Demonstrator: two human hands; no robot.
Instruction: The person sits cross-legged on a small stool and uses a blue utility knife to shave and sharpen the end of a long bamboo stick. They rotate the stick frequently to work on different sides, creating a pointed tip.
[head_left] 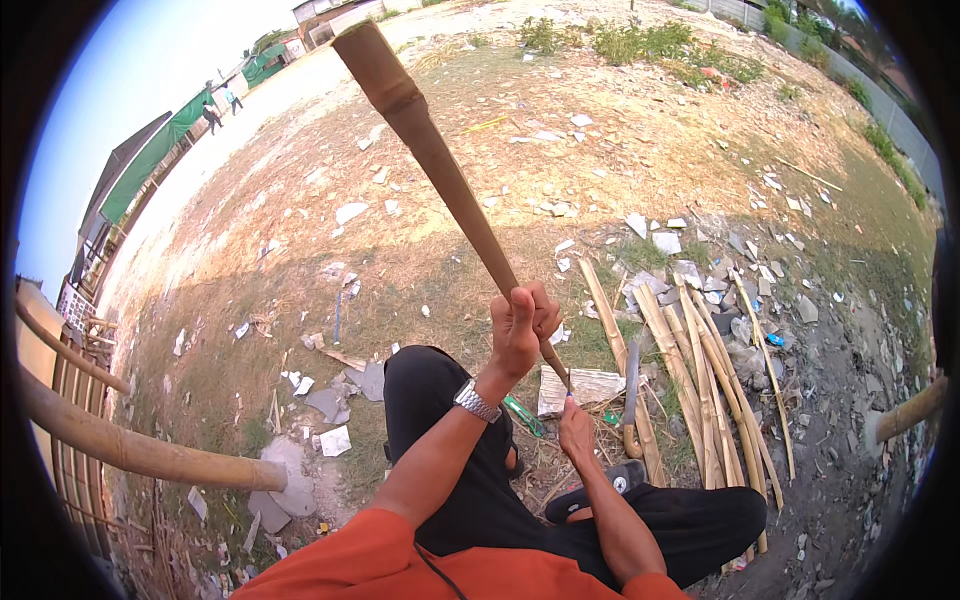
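One brown bamboo strip [457, 198], knobbed at upper left, slants to frame centre; left hand [522, 328] clasps it, right hand [577, 428] grips a slim tool [570, 394].

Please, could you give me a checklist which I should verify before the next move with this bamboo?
1. Left hand closed around the bamboo piece: ok.
2. Right hand holding the small knife: ok.
3. Left hand away from the knife: ok, it sits higher on the bamboo.
4. Knife edge touching the bamboo: cannot tell, too small.
5. Machete put down: ok, it lies right of the wooden block.
6. Right side uncluttered: not ok, bamboo strips lie there.
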